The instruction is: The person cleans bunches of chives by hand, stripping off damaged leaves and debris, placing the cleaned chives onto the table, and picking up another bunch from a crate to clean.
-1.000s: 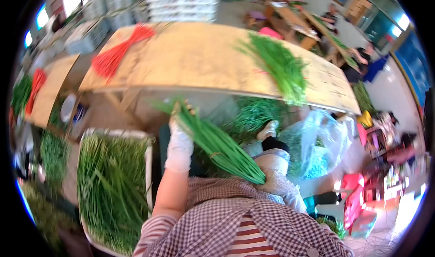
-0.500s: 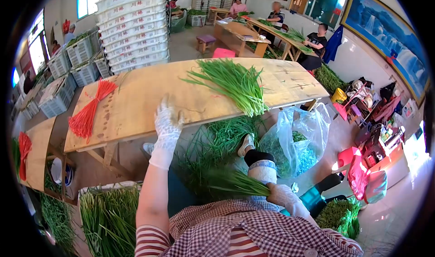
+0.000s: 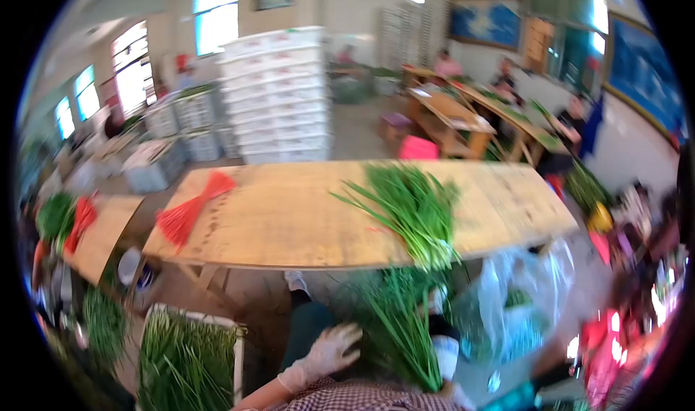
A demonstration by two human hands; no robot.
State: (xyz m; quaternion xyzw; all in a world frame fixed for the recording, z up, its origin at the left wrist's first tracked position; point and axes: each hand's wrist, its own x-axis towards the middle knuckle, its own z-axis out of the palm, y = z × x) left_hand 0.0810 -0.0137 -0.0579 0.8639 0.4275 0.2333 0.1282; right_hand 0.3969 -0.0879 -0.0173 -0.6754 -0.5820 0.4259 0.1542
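My left hand (image 3: pixel 331 349), in a thin pale glove, is held over my lap with its fingers stretched out and nothing in it. At the bottom edge my right hand (image 3: pixel 455 396) is gripped on the stem end of a bunch of chives (image 3: pixel 407 330). The leaves of this bunch point up and to the left, towards the table. Most of my right hand lies out of view. Another bunch of chives (image 3: pixel 413 212) rests on the wooden table (image 3: pixel 311 223), its pale stem ends at the near edge. Red ties (image 3: pixel 194 210) lie in a bundle at the table's left.
A white crate (image 3: pixel 239 360) full of chives stands at my left. To the right is a clear plastic bag (image 3: pixel 507 309) with green scraps. Stacked white crates (image 3: pixel 275 99) rise behind the table. Several people sit working at far tables (image 3: pixel 452 114).
The view has tilted up. My left hand has moved from the table's edge back over my lap. The chives in my right hand have swung from lying sideways to pointing up towards the table.
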